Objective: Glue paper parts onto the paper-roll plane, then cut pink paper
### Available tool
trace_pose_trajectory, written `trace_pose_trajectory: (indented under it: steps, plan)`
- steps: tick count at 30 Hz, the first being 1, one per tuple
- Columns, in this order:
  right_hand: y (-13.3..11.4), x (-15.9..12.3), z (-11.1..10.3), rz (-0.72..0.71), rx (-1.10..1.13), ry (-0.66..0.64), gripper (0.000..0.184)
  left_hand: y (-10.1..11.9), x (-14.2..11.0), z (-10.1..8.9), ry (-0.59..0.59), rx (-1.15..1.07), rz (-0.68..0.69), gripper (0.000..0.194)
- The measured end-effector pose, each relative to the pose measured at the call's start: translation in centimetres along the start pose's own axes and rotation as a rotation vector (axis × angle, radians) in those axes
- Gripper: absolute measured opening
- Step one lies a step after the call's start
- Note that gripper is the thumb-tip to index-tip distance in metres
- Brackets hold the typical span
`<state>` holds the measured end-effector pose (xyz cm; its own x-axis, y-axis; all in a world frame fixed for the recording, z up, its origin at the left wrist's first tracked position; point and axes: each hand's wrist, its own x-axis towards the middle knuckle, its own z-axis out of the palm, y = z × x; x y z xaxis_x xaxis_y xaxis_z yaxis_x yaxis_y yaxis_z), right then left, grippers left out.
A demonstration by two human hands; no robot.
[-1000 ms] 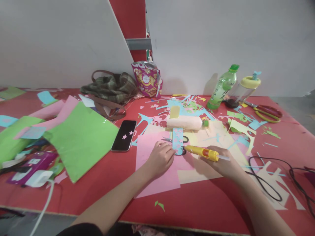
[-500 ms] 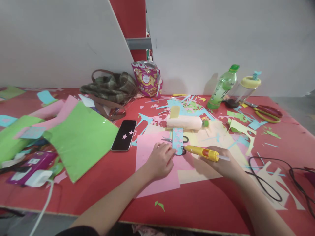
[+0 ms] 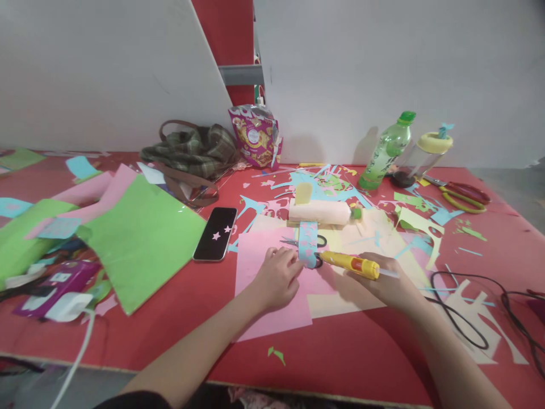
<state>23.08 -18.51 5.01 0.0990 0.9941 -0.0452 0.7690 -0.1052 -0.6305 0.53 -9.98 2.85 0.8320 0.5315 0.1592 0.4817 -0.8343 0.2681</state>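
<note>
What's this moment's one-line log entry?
left hand: touching blue star-patterned paper strip | right hand: holding yellow plastic glue gun

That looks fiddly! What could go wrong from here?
The yellow glue gun in the right hand has its tip near the left hand; if hot, it might burn the fingers. Scissors lie partly under the blue strip, so stray glue could get on them. The black cable beside the right forearm might snag.
</note>
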Motion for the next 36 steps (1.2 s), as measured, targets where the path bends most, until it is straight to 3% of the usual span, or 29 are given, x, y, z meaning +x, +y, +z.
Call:
trace_pose_trajectory:
  steps: [3,6,11,17,25,31,36]
  plan:
    - [-0.1,0.0,-0.1,0.0,0.024,-0.004,0.014,0.0,-0.1,-0.3,0.024,-0.01,-0.006,0.024]
    - [-0.2,0.0,-0.2,0.003,0.061,-0.004,0.017,-0.8,-0.4,-1.0,0.12,-0.017,-0.065,0.02]
    - [-0.2,0.1,-0.3,0.014,0.169,-0.061,0.018,-4.2,-1.6,-2.5,0.206,0.054,-0.218,0.017]
    - [0.1,0.1,-0.2,0.12,0.131,-0.163,0.018,-7.4,-3.0,-3.3,0.08,-0.044,-0.324,0.022]
    - [-0.2,-0.1,-0.4,0.178,0.081,-0.122,0.018,-7.7,-3.7,-3.5,-0.086,-0.061,-0.352,0.021]
    - [-0.6,-0.1,-0.5,0.059,-0.038,-0.114,0.018,-8.0,-4.3,-3.7,-0.133,-0.045,-0.355,0.018]
    - [-0.4,-0.1,-0.4,0.066,-0.102,-0.123,0.021,-7.6,-4.1,-3.9,-0.134,-0.012,-0.354,0.015]
